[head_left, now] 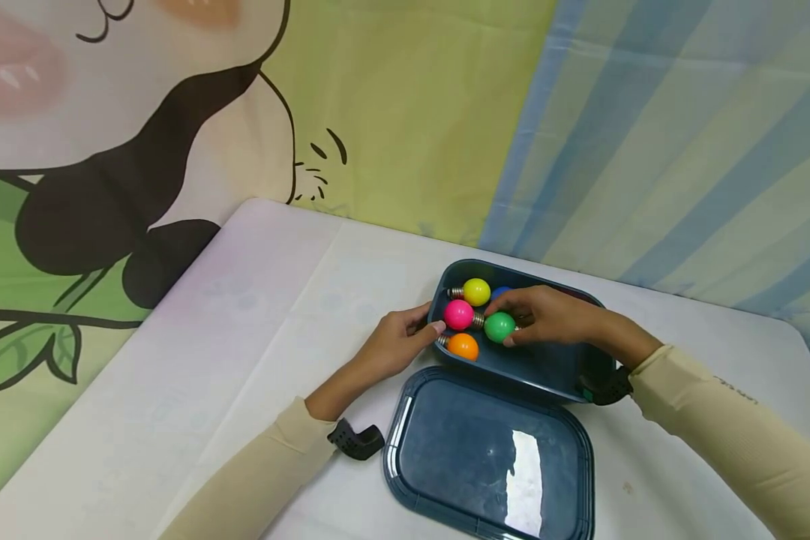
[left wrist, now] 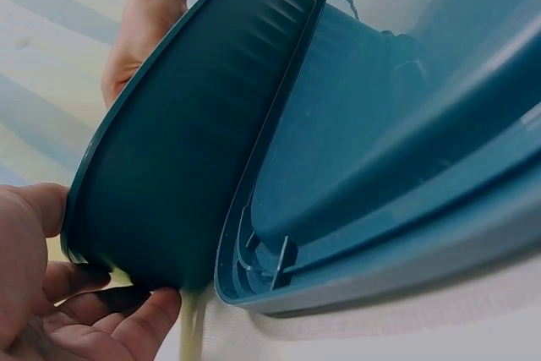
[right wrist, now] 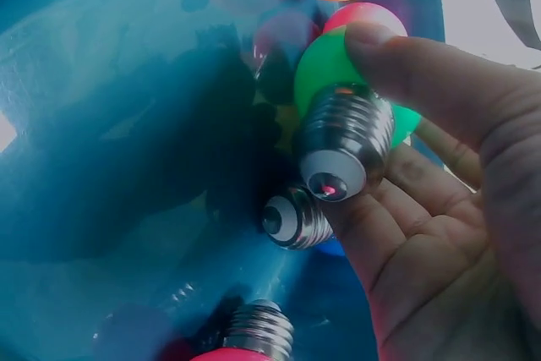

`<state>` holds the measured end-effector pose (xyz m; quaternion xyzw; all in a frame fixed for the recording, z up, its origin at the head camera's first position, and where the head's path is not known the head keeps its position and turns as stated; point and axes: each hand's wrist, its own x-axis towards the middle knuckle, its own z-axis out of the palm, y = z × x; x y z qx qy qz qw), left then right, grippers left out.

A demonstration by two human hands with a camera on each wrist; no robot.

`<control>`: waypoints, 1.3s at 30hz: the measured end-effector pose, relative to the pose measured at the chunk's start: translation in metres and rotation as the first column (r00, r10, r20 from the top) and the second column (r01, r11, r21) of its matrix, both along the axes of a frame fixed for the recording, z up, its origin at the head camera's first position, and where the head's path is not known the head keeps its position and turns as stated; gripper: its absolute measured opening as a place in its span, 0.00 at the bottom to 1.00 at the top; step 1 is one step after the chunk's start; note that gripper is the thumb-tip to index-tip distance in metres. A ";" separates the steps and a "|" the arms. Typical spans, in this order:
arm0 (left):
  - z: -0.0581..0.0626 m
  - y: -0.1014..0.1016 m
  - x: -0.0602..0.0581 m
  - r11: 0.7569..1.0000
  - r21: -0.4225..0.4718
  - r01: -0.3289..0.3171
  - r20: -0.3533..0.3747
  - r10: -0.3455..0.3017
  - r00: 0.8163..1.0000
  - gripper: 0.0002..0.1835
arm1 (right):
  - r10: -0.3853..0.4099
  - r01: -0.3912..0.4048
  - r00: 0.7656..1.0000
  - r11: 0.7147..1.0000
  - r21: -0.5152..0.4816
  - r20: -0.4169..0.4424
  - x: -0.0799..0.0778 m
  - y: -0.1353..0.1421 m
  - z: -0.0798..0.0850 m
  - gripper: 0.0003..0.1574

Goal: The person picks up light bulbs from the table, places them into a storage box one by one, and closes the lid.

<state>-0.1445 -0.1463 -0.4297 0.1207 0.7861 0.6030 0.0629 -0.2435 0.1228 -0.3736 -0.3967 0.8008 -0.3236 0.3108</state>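
A dark blue plastic box [head_left: 547,375] holds several colored light bulbs with metal screw bases. My right hand [head_left: 547,315] reaches into it and pinches a green light bulb [head_left: 499,328] between thumb and fingers; its screw base points toward the right wrist camera. Beside it lie a pink bulb [head_left: 458,315], a yellow bulb [head_left: 476,292] and an orange bulb [head_left: 463,346]. A blue bulb [head_left: 501,292] is partly hidden by my right hand. With thumb at the rim and fingers against the outer wall, my left hand [head_left: 393,343] grips the box's left end.
The matching dark blue lid [head_left: 459,465] lies on the white-covered table [head_left: 256,420], just in front of the box. A pinkish-red bulb [right wrist: 241,354] shows at the bottom of the right wrist view. Behind the table hangs a printed curtain [head_left: 412,120].
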 end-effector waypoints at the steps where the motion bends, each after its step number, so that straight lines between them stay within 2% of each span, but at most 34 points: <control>1: 0.000 0.000 0.000 1.000 0.000 0.001 0.000 -0.001 1.000 0.30 | 0.001 -0.001 1.000 1.000 -0.006 0.007 0.000 0.000 0.000 0.27; 9: 0.002 0.000 0.001 1.000 -0.020 -0.007 0.007 0.007 1.000 0.30 | -0.022 0.024 0.997 1.000 -0.020 0.073 -0.001 0.004 -0.002 0.28; 39: 0.003 0.001 0.001 1.000 -0.024 -0.011 0.009 0.011 1.000 0.29 | 0.008 -0.009 1.000 1.000 0.025 0.017 0.002 0.000 -0.001 0.30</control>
